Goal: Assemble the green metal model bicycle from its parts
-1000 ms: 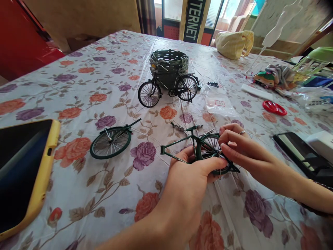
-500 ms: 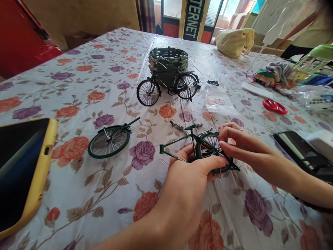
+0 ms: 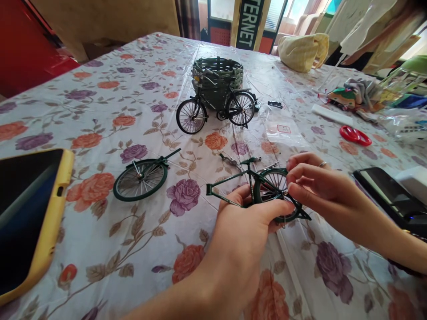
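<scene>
While a glossy floral cloth (image 3: 143,275) sprawls everywhere and the dark sign (image 3: 247,24) behind shouts "TERNET", two hands meet over a small green frame (image 3: 251,182)!

Left hand (image 3: 240,231) wraps low around it, thumb across the spoked rear wheel (image 3: 275,180), frame firmly held; right hand (image 3: 307,182) is pinched narrow near the hub, and what sits between those fingertips, I can't tell. Beyond, a woven basket (image 3: 220,100), black bike (image 3: 221,115) standing before it. Left of the frame, a loose wheel (image 3: 141,176), thin-spoked, lies on the cloth. Smallest: a red-boxed label (image 3: 283,129) on a clear bag (image 3: 282,138), print unreadable.
</scene>
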{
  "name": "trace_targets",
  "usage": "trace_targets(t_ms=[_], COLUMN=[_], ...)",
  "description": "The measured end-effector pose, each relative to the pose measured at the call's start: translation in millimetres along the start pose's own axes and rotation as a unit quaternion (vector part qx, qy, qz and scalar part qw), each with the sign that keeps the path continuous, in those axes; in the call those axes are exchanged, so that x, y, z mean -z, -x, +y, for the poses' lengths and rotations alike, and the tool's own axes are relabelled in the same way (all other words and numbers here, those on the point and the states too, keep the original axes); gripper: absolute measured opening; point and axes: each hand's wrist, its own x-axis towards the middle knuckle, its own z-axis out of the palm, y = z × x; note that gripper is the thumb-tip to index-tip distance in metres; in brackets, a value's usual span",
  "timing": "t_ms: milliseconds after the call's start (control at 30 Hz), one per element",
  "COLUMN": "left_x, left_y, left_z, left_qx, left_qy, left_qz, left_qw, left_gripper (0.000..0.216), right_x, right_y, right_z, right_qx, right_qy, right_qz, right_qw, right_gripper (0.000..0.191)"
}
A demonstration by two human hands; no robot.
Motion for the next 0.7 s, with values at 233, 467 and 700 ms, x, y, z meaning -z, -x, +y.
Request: trace_targets(t_ms=[233,467,700], left_x=[0.3,-0.8,-1.4], left_y=[0.9,0.3,2.3], left_z=[-0.7,-0.1,0.1], left_qx=[0.012,0.005,0.009], left_qy=[-0.010,-0.005,0.003], left_qz=[0.009,0.001,-0.002], left_qw=[1.000,1.000,1.000], left_gripper=[0.040,0.042,0.042], right_x=[6.3,4.1,7.1], right_y=[-1.9,-0.4,-1.3], right_z=[-6.0,-3.2,-9.7], right_qx=[-0.041,-0.067,-0.095], right_qy=[-0.028,-0.068,-0.048], right_qz=[-0.053,-0.057,-0.064], right_qw=[0.997,0.994,0.992], right_gripper=[0.012,0.011,0.013])
